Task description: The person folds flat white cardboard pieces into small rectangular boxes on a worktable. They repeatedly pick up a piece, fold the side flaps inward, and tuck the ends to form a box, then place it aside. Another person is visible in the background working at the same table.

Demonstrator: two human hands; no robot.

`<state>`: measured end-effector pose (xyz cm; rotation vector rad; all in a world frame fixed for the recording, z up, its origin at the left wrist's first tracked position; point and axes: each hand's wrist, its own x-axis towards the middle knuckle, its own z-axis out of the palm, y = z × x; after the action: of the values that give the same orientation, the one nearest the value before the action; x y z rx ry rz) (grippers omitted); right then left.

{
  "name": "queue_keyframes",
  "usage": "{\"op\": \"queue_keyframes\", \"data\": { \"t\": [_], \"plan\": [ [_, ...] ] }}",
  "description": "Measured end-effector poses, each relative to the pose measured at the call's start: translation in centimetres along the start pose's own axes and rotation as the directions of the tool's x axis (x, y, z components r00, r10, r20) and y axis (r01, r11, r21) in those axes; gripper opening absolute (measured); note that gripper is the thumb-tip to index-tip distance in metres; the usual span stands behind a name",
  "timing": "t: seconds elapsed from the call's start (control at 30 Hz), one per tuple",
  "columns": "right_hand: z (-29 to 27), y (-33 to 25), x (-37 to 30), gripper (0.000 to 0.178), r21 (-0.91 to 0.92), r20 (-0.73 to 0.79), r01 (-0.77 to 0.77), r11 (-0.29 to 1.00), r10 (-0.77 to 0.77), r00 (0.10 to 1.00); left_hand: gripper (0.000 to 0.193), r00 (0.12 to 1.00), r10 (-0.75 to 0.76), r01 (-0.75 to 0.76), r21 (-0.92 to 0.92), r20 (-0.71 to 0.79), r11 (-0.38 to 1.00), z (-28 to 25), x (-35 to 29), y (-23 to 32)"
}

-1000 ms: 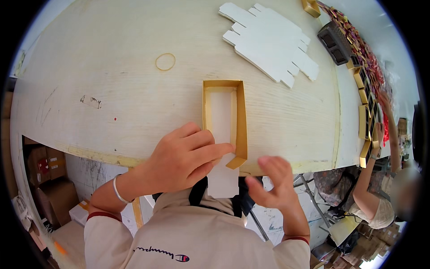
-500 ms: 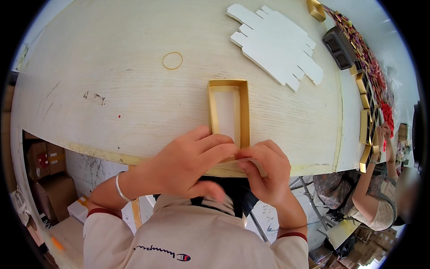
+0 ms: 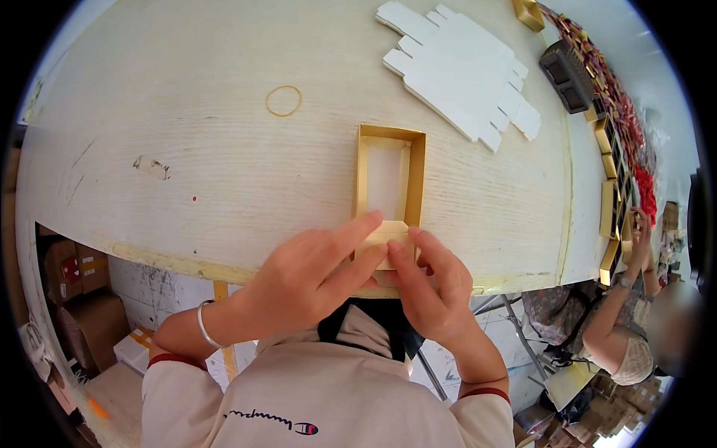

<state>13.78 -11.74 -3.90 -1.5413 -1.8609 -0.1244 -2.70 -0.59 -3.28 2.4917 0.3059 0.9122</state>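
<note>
A long, open gold cardboard box [image 3: 416, 175] with a white inside bottom lies at the table's front edge, its short near end toward me. At that end a gold flap [image 3: 388, 233] leans inward over the box. My left hand [image 3: 317, 272] has its index finger on the flap's left corner and another finger lower on the flap. My right hand [image 3: 437, 280] grips the same end, with its thumb on the flap and its index finger at the right corner. The other fingers of both hands are partly hidden.
A stack of white die-cut card blanks [image 3: 463, 75] lies at the far right. A yellow rubber band [image 3: 284, 101] rests left of the box. Beyond are a dark grey block [image 3: 566, 77] and a row of gold boxes [image 3: 611, 198]. A co-worker [image 3: 620, 336] works at right.
The gold flap at the box's near end has turned up and inward over the box. Both hands have shifted onto it, and the box sits slightly further right.
</note>
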Motion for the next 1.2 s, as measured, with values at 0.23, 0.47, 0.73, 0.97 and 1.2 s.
{"op": "queue_keyframes", "data": {
  "t": [0.23, 0.47, 0.73, 0.97, 1.2],
  "plan": [
    [-1.0, -0.5, 1.5, 0.028, 0.018, 0.247, -0.059, 0.998, 0.053, 0.968, 0.023, 0.984, -0.015, -0.003, 0.099, 0.180, 0.995, -0.5, 0.8, 0.5],
    [-2.2, -1.2, 3.2, 0.020, -0.008, 0.500, -0.195, 0.981, 0.173, 0.849, 0.016, 0.918, -0.129, 0.143, -0.011, 0.375, 0.990, -1.7, 1.8, 0.5],
    [-1.5, -0.2, 3.0, 0.018, 0.154, 0.416, -0.163, 0.975, 0.085, 0.905, 0.019, 0.956, 0.067, -0.128, 0.201, 0.287, 0.971, -1.8, 1.5, 0.1],
    [-2.5, 0.0, 1.8, 0.020, 0.096, 0.405, -0.122, 0.988, 0.073, 0.911, 0.030, 0.982, 0.072, -0.054, -0.105, 0.177, 0.993, -2.8, 2.2, -0.4],
    [-15.9, 11.0, 11.0, 0.044, -0.362, -0.183, -0.416, 0.834, 0.374, 0.909, 0.028, 0.989, -0.064, 0.051, -0.103, -0.136, 0.993, -2.8, -0.8, -1.0]
  ]
}}
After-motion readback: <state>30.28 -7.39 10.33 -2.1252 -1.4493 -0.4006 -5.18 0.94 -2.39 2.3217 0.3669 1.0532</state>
